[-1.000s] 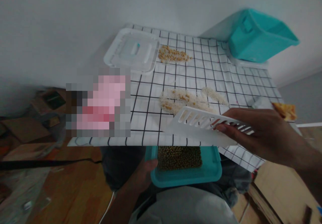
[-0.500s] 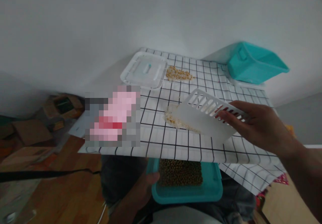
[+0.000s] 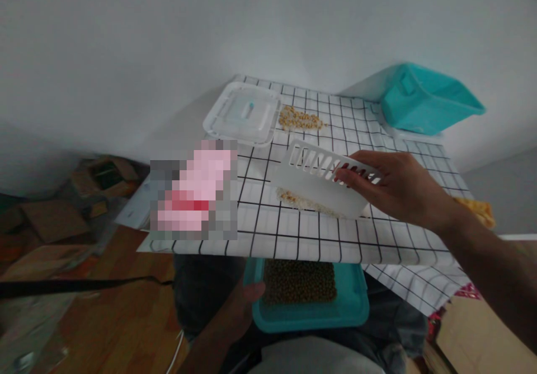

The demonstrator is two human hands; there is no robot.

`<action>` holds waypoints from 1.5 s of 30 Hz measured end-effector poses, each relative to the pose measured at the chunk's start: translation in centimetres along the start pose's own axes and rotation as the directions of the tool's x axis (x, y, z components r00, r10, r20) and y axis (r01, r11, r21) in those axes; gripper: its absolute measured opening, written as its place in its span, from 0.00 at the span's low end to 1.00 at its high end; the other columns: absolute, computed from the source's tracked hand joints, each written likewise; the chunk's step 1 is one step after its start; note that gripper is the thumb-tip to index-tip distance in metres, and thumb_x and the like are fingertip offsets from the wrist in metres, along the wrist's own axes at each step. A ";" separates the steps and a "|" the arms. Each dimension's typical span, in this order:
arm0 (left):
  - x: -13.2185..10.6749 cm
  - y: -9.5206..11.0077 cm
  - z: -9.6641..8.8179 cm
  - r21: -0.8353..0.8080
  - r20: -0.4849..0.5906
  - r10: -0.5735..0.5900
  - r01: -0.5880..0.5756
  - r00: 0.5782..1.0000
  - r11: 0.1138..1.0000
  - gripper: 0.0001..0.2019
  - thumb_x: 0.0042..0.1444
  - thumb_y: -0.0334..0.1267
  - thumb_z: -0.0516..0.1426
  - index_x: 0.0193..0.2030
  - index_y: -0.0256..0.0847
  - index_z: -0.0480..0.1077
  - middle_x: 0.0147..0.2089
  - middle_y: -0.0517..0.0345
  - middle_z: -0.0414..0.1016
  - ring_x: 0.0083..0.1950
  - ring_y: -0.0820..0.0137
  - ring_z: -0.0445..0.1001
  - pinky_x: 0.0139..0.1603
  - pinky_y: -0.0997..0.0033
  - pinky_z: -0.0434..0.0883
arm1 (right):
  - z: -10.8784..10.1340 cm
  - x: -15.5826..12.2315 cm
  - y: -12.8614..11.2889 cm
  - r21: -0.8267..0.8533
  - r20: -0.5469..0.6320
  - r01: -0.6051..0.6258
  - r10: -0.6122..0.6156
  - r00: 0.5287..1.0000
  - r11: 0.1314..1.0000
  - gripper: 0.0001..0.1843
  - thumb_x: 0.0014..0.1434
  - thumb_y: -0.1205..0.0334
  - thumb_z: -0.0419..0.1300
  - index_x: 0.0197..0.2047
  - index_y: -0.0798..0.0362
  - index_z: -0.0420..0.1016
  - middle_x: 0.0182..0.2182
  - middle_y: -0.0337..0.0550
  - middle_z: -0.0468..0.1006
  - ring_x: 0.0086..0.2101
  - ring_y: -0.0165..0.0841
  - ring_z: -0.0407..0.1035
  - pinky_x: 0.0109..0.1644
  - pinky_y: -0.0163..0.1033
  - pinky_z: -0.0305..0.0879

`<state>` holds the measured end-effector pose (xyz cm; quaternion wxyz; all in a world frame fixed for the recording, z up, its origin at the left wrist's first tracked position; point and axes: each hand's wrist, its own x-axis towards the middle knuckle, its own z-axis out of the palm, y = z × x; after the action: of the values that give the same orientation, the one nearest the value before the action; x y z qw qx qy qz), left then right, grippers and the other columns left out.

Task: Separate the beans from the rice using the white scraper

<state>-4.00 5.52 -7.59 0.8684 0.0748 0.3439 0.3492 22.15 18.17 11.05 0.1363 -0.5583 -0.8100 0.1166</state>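
My right hand [image 3: 398,186] grips a white slotted plastic scoop [image 3: 319,179] by its far edge and holds it tilted over a pile of whitish grain mixed with yellow kernels [image 3: 302,200] on the checked tablecloth [image 3: 335,234]. Below the table's front edge, my left hand [image 3: 243,307] holds the left rim of a teal tray [image 3: 348,315] with its thumb on top. Dark greenish beans [image 3: 298,281] fill the tray.
A white lidded container [image 3: 243,112] lies at the back of the table beside a small heap of yellow kernels [image 3: 300,120]. A teal bin [image 3: 428,99] stands at the back right. Cardboard boxes and clutter [image 3: 62,206] sit on the wooden floor at the left.
My right hand has carried the scoop leftward and away from me, then lowered it onto the grain pile. The left hand and the teal tray have stayed under the table edge.
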 end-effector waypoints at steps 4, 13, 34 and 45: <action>0.1 0.0 0.0 -0.006 -0.007 -0.014 0.014 1.000 1.000 0.31 0.47 0.36 0.62 0.60 0.38 0.66 0.49 0.44 0.80 0.52 0.50 0.75 0.55 0.50 0.69 | 0.2 0.0 0.0 0.013 0.020 0.010 -0.010 1.000 1.000 0.15 0.62 0.52 0.54 0.34 0.53 0.72 0.24 0.37 0.73 0.23 0.24 0.64 0.26 0.31 0.56; -0.1 0.1 -0.3 0.005 -0.057 -0.054 0.055 0.997 0.998 0.33 0.46 0.37 0.63 0.62 0.40 0.64 0.47 0.44 0.80 0.50 0.50 0.77 0.52 0.51 0.71 | 0.1 -0.9 -0.3 0.026 0.061 0.070 -0.071 0.996 0.997 0.13 0.62 0.54 0.55 0.39 0.53 0.75 0.27 0.37 0.75 0.25 0.24 0.64 0.29 0.32 0.57; -0.2 0.4 0.1 0.012 -0.038 -0.006 0.006 0.999 1.000 0.32 0.45 0.37 0.63 0.60 0.39 0.66 0.51 0.46 0.78 0.54 0.49 0.73 0.56 0.51 0.69 | 0.1 -4.0 -1.6 -0.008 -0.003 0.168 -0.168 0.986 0.986 0.06 0.59 0.58 0.59 0.38 0.49 0.74 0.30 0.36 0.77 0.26 0.27 0.69 0.29 0.33 0.61; -0.1 0.1 -0.2 0.008 -0.061 0.010 -0.010 0.998 1.000 0.32 0.46 0.37 0.63 0.60 0.39 0.66 0.52 0.46 0.78 0.53 0.50 0.74 0.55 0.53 0.70 | 0.4 -3.8 -1.8 -0.070 -0.071 0.144 -0.149 0.986 0.987 0.05 0.60 0.59 0.59 0.36 0.51 0.73 0.26 0.33 0.73 0.22 0.23 0.65 0.27 0.32 0.58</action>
<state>-4.24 5.51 -7.61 0.8556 0.0690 0.3710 0.3544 21.69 13.91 10.93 0.1573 -0.5053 -0.8465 0.0587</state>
